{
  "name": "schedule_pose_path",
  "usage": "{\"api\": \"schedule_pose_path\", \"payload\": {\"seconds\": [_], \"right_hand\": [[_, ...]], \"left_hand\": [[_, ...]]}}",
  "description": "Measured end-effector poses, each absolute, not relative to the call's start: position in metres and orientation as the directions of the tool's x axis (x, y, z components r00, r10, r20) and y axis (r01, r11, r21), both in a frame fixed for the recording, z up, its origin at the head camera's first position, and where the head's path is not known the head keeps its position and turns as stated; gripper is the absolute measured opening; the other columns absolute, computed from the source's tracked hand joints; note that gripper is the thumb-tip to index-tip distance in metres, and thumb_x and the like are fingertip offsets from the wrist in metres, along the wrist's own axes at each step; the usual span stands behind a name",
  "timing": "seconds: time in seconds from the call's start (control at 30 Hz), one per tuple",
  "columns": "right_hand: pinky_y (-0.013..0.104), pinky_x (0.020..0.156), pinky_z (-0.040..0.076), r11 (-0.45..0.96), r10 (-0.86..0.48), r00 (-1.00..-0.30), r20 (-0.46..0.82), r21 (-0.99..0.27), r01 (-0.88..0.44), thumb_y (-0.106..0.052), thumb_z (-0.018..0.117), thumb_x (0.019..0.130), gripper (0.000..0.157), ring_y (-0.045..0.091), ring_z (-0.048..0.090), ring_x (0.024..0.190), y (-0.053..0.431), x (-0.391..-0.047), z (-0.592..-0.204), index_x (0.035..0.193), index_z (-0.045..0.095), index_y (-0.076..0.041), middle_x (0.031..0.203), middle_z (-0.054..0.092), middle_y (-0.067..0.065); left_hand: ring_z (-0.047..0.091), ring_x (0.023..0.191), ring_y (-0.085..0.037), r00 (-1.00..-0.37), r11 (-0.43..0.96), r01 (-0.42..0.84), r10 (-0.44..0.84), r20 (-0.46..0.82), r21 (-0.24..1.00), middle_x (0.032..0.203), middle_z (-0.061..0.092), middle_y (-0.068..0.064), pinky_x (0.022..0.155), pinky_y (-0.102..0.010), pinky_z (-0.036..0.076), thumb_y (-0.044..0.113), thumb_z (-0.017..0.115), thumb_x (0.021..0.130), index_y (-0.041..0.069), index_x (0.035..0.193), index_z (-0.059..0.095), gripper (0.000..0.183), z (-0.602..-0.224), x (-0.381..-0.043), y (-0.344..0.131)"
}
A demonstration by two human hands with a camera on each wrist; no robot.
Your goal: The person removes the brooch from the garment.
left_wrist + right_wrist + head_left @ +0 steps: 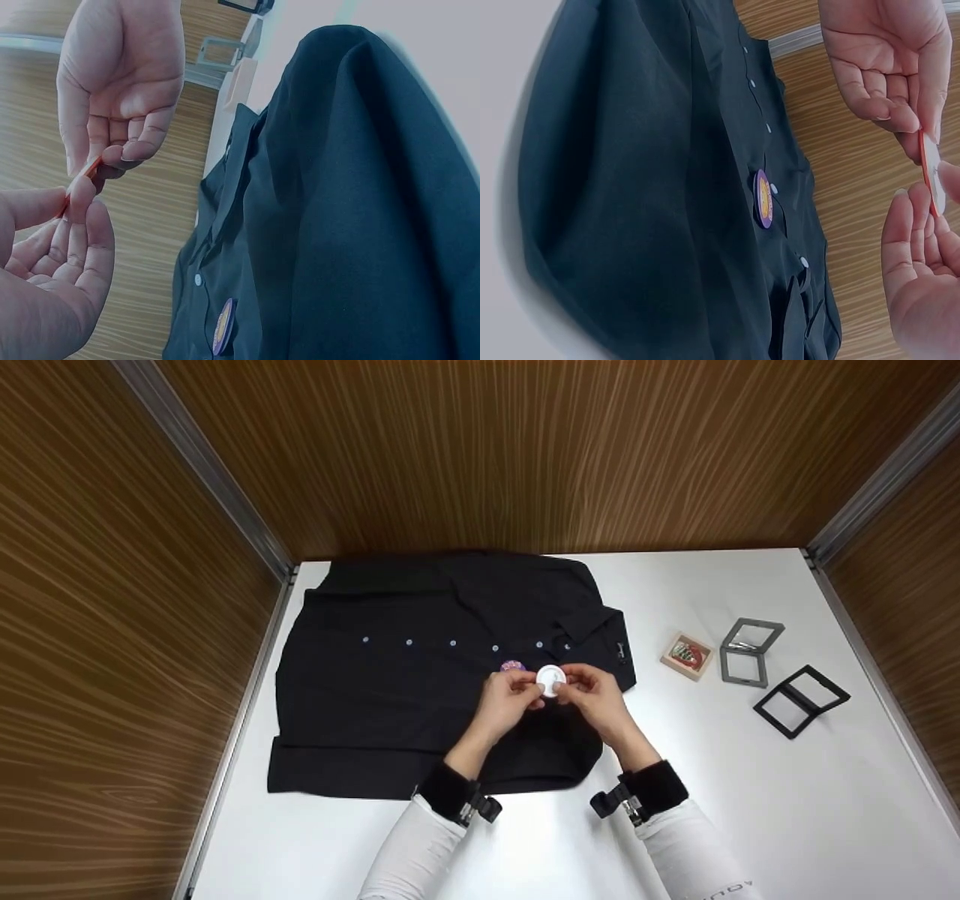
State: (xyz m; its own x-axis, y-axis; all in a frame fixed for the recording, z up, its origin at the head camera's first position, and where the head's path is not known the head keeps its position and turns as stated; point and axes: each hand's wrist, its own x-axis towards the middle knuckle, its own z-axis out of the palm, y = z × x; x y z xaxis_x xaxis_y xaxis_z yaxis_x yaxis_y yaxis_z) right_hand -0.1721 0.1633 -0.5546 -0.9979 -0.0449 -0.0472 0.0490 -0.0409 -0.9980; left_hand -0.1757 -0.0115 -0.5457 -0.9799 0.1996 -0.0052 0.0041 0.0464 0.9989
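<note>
Above the dark shirt (pixel 390 690), both hands hold a round button badge (pixel 551 681). Its white back faces the head camera, and a red-orange edge shows in the right wrist view. My left hand (pixel 502 705) pinches the badge's left side between thumb and fingers. On the opposite side my right hand (pixel 600 705) pinches it too, thumb laid over the white back. A second badge, purple with a yellow middle (pixel 763 199), lies on the shirt front near the row of pale buttons; in the head view the left hand partly covers it.
The shirt is spread on a white table (pixel 750 802), collar (pixel 600 634) to the right. Right of it stand a small wooden box (pixel 697 673) with red items inside, a grey hinged frame (pixel 724 667) and a black hinged frame (pixel 801 699). Wood-grain panels (pixel 525 457) enclose the table.
</note>
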Motion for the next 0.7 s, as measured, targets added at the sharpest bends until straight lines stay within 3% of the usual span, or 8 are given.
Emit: {"api": "schedule_pose_path", "payload": {"seconds": [0.3, 0.37, 0.57, 0.7], "right_hand": [[0.022, 0.064, 0.056, -0.065, -0.022, -0.998, -0.061, -0.996, 0.062, 0.014, 0.067, 0.087, 0.025, 0.01, 0.062, 0.069, 0.162, -0.172, -0.555, 0.11, 0.062, 0.019, 0.086, 0.065, 0.008], [0.022, 0.064, 0.056, -0.072, -0.019, -0.998, -0.065, -0.995, 0.066, 0.015, 0.067, 0.087, 0.024, 0.01, 0.062, 0.069, 0.162, -0.172, -0.555, 0.11, 0.062, 0.019, 0.086, 0.065, 0.007], [0.023, 0.064, 0.056, -0.097, -0.024, -0.998, -0.062, -0.993, 0.064, 0.015, 0.067, 0.085, 0.023, 0.011, 0.062, 0.068, 0.162, -0.173, -0.557, 0.108, 0.062, 0.018, 0.087, 0.065, 0.01], [0.023, 0.064, 0.055, -0.129, -0.031, -0.998, -0.063, -0.989, 0.066, 0.015, 0.067, 0.085, 0.022, 0.011, 0.062, 0.068, 0.163, -0.173, -0.558, 0.106, 0.062, 0.018, 0.088, 0.065, 0.011]], "left_hand": [[0.073, 0.073, -0.044, -0.978, 0.117, 0.063, 0.206, 0.038, 0.991, 0.089, 0.07, -0.036, 0.071, -0.047, 0.063, -0.013, 0.064, 0.091, -0.022, 0.106, 0.067, 0.018, -0.529, -0.169, -0.01], [0.073, 0.072, -0.041, -0.977, 0.118, 0.07, 0.21, 0.044, 0.991, 0.088, 0.071, -0.034, 0.07, -0.045, 0.063, -0.012, 0.065, 0.09, -0.021, 0.106, 0.068, 0.018, -0.53, -0.169, -0.011], [0.07, 0.063, -0.012, -0.977, 0.13, 0.057, 0.213, 0.028, 0.99, 0.086, 0.075, -0.021, 0.063, -0.024, 0.06, -0.006, 0.068, 0.091, -0.015, 0.107, 0.071, 0.018, -0.545, -0.174, -0.011], [0.07, 0.063, -0.013, -0.977, 0.137, 0.057, 0.213, 0.027, 0.989, 0.085, 0.075, -0.021, 0.062, -0.023, 0.06, -0.005, 0.069, 0.091, -0.014, 0.106, 0.072, 0.018, -0.543, -0.173, -0.011]]}}
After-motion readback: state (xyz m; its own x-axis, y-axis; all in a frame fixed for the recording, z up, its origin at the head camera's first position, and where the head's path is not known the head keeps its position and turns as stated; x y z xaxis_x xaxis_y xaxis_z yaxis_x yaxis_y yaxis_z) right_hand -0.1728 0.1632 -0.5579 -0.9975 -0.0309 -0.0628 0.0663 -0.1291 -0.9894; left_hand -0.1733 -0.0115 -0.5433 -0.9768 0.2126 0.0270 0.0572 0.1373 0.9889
